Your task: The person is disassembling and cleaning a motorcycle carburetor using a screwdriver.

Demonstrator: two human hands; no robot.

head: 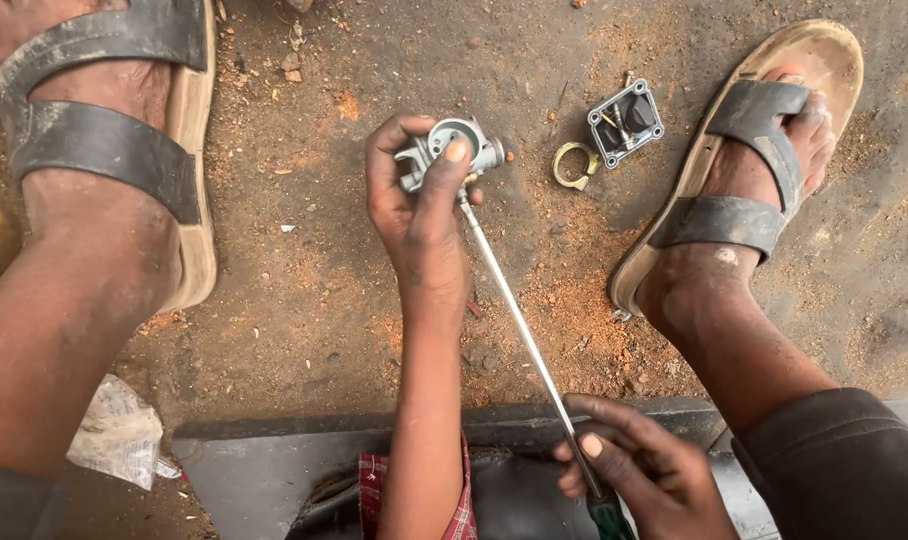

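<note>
My left hand (pixel 419 215) grips a small silver carburetor body (pixel 452 148) just above the dirt ground, thumb pressed on its round top. My right hand (pixel 639 470) at the bottom holds a long screwdriver by its green handle. The thin metal shaft of the screwdriver (pixel 519 325) runs up and left, with its tip at the carburetor's underside by my left fingers.
A square dark metal cover plate (pixel 626 122) and a brass ring clip (pixel 572 165) lie on the ground right of the carburetor. My sandalled feet stand at left (pixel 104 150) and right (pixel 749 170). A crumpled wrapper (pixel 119 435) lies bottom left beside a grey slab (pixel 264 460).
</note>
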